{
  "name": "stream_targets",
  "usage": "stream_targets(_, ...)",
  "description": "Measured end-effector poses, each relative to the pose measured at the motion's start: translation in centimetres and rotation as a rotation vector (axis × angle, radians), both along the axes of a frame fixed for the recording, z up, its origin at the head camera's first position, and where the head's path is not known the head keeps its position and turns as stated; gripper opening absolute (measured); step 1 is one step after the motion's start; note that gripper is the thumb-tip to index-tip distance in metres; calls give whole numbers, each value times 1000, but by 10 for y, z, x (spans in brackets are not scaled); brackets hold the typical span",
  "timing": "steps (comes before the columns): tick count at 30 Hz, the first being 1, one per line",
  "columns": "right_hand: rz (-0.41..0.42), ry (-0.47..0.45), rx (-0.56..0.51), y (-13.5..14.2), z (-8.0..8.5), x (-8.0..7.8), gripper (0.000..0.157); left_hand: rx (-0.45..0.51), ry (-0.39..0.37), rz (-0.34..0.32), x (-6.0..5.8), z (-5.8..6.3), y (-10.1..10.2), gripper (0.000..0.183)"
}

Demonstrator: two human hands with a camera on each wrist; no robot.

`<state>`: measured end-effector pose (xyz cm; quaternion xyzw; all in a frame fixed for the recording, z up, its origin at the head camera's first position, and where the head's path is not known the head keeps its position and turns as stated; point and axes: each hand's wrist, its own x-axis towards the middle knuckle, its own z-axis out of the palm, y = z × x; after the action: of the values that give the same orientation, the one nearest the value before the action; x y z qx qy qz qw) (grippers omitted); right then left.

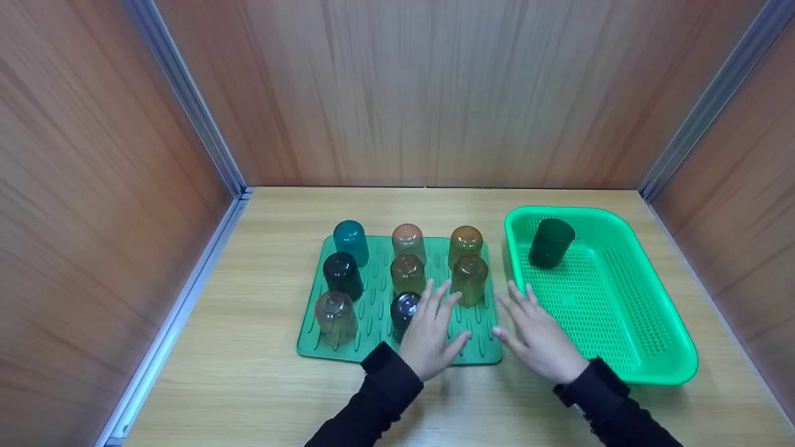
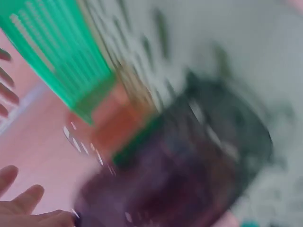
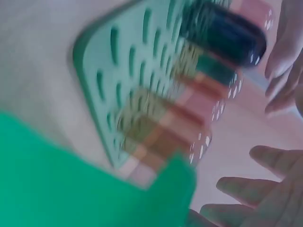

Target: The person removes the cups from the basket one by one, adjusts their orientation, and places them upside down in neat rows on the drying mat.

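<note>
Several translucent cups stand upside down in rows on a green ridged mat (image 1: 371, 313). Beside the front dark blue cup (image 1: 402, 313) is my left hand (image 1: 430, 338), fingers straight and spread; whether it touches the cup I cannot tell. My right hand (image 1: 546, 344) hovers between the mat and a green basket (image 1: 674, 347), its fingers spread and holding nothing. Nearest to both hands is the olive cup (image 1: 470, 279), with an amber cup (image 1: 465, 242) behind it. In the right wrist view the dark blue cup (image 3: 225, 33) stands near the left hand's fingers (image 3: 284, 52).
Inside the basket a dark green cup (image 1: 551, 243) leans at the far left corner. The mat's left row has a teal cup (image 1: 351, 242), a dark cup (image 1: 343, 275) and a clear grey cup (image 1: 336, 320). Wood-grain panels (image 1: 435, 93) enclose the table.
</note>
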<state>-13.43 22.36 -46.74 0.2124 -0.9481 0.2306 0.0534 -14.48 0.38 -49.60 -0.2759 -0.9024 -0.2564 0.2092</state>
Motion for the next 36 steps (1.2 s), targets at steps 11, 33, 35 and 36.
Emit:
stream_targets(11, -86, -112, -93, 37, 27, -35, 63, 118, -445, -173, 15, -7, 47, 68)
stream_targets(33, -233, 81, 104, 61, 30, -92, 72, 444, -950, 28, -7, -10, 125, 84)
stream_targets(35, -244, 79, 112, 65, 26, -100, 72, 454, -951, 48, -9, -12, 129, 84)
stream_targets(36, -250, 76, 113, 67, 24, -104, 72, 464, -947, 52, -10, -13, 131, 83)
